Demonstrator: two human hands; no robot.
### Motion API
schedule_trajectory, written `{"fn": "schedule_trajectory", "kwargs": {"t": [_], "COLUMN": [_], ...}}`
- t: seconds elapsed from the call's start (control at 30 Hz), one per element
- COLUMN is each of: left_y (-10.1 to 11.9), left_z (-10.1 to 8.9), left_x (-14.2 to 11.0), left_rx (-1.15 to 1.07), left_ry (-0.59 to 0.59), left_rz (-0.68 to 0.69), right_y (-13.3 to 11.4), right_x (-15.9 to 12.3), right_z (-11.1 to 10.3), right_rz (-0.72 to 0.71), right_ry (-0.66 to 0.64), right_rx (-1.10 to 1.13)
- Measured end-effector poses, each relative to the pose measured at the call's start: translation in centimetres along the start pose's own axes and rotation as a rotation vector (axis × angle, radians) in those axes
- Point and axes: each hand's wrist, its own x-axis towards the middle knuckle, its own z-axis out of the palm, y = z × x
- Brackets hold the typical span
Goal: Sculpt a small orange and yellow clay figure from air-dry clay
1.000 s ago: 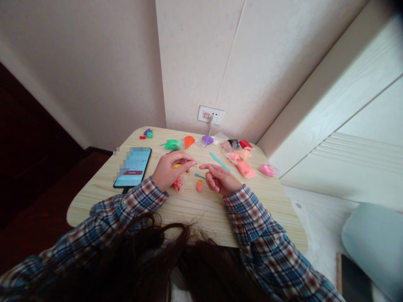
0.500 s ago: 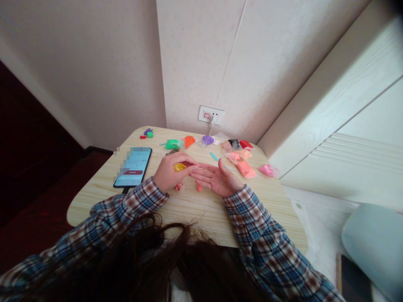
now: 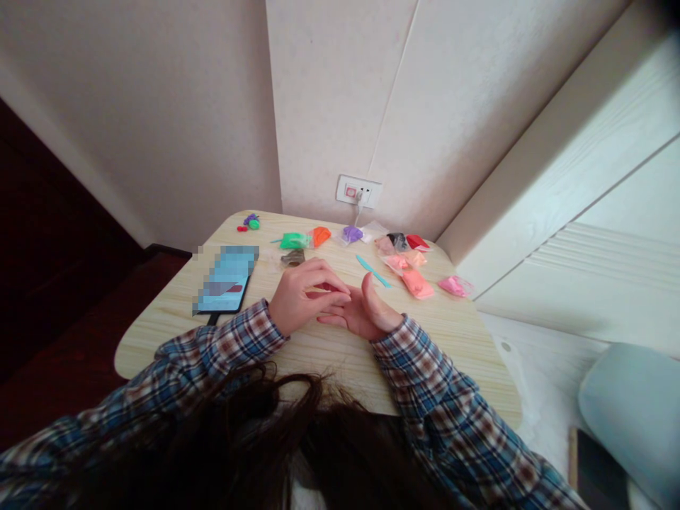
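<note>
Over the middle of the table, my left hand [image 3: 304, 296] is closed in a pinch, its fingertips touching the palm of my right hand [image 3: 366, 315]. Whatever is between those fingertips is too small or hidden to make out. My right hand is held palm up and open, fingers stretched out under my left hand and thumb raised. Just beyond the hands lies a thin turquoise modelling tool [image 3: 373, 271]. A bag of brown clay [image 3: 293, 258] is behind my left hand.
Bags of green clay [image 3: 294, 241], orange clay [image 3: 321, 236] and purple clay [image 3: 352, 234] line the back. Several pink, red and black bags [image 3: 417, 283] sit at the right. A phone [image 3: 228, 280] lies left; small clay shapes [image 3: 253, 224] are at the far left corner.
My left hand has moved right and slightly down onto my right palm. The yellow pieces and the items below the hands, visible before, are now hidden. More of the turquoise tool shows.
</note>
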Motion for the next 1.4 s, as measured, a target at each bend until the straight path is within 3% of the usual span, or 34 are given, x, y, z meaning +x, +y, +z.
{"fn": "schedule_trajectory", "kwargs": {"t": [0.43, 0.97, 1.27, 1.4], "left_y": [0.4, 0.2, 0.1, 0.4], "left_z": [0.0, 0.2, 0.3, 0.2], "left_x": [0.1, 0.0, -0.2, -0.1], "left_rx": [-0.058, -0.096, -0.052, -0.037], "left_ry": [-0.033, -0.050, -0.074, -0.073], "left_rz": [0.087, 0.085, 0.040, 0.037], "right_y": [1.5, 1.5, 1.5, 1.2], "right_x": [0.5, 0.2, 0.4, 0.3], "right_z": [-0.5, -0.5, -0.7, -0.6], "right_rz": [-0.088, -0.082, -0.124, -0.140], "right_ry": [-0.159, -0.158, -0.019, -0.051], "right_rx": [-0.131, -0.255, -0.311, -0.285]}}
